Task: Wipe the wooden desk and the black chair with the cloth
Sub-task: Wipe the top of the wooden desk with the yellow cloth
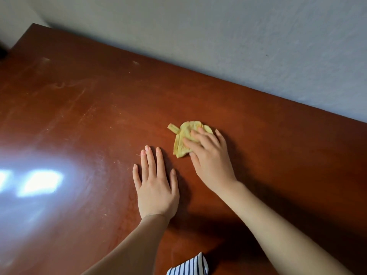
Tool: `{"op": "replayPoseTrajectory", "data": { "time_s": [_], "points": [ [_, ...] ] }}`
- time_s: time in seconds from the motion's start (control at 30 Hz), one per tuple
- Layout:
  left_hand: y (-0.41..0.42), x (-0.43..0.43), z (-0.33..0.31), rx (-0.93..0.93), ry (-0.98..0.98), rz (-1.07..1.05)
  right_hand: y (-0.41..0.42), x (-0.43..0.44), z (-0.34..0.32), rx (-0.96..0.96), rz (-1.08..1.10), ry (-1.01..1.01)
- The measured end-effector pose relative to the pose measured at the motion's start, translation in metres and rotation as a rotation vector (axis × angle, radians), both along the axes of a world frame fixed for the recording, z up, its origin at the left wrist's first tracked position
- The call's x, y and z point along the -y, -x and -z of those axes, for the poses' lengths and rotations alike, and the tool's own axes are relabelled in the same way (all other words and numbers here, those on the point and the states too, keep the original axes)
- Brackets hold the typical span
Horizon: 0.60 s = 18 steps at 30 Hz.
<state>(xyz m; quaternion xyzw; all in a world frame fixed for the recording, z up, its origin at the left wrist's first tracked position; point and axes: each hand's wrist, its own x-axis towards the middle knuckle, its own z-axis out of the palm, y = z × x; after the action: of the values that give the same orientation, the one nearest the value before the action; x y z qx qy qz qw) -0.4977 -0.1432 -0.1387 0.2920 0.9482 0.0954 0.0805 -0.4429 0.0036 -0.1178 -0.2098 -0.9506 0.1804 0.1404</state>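
The reddish-brown wooden desk point(83, 116) fills most of the view, with dust streaks and small specks on its left half. A small crumpled yellow cloth point(183, 135) with a short loop tag lies on the desk right of centre. My right hand point(208, 155) presses flat on the cloth's right part, fingers straight and spread. My left hand point(155, 183) rests palm down on the bare desk just left of the cloth, fingers straight, not touching the cloth. The black chair is not in view.
A grey-white wall point(238, 36) runs along the desk's far edge. A bright window reflection point(35, 181) glares on the left of the desk top. A striped piece of fabric point(190, 266) shows at the bottom edge. A dark object point(3, 52) sits at the far left.
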Motion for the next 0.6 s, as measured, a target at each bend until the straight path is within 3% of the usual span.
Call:
{"op": "replayPoseTrajectory", "data": {
  "time_s": [0.2,0.4,0.6],
  "points": [
    [-0.001,0.002,-0.001,0.003,-0.011,-0.008,-0.071,-0.002,0.006,-0.035,-0.066,-0.146],
    [-0.003,0.001,-0.002,0.013,-0.018,-0.001,-0.114,-0.042,0.006,-0.044,0.111,-0.206],
    [-0.004,-0.001,-0.003,0.009,-0.027,0.001,-0.1,-0.101,0.006,-0.093,0.317,-0.202]
  ]
}}
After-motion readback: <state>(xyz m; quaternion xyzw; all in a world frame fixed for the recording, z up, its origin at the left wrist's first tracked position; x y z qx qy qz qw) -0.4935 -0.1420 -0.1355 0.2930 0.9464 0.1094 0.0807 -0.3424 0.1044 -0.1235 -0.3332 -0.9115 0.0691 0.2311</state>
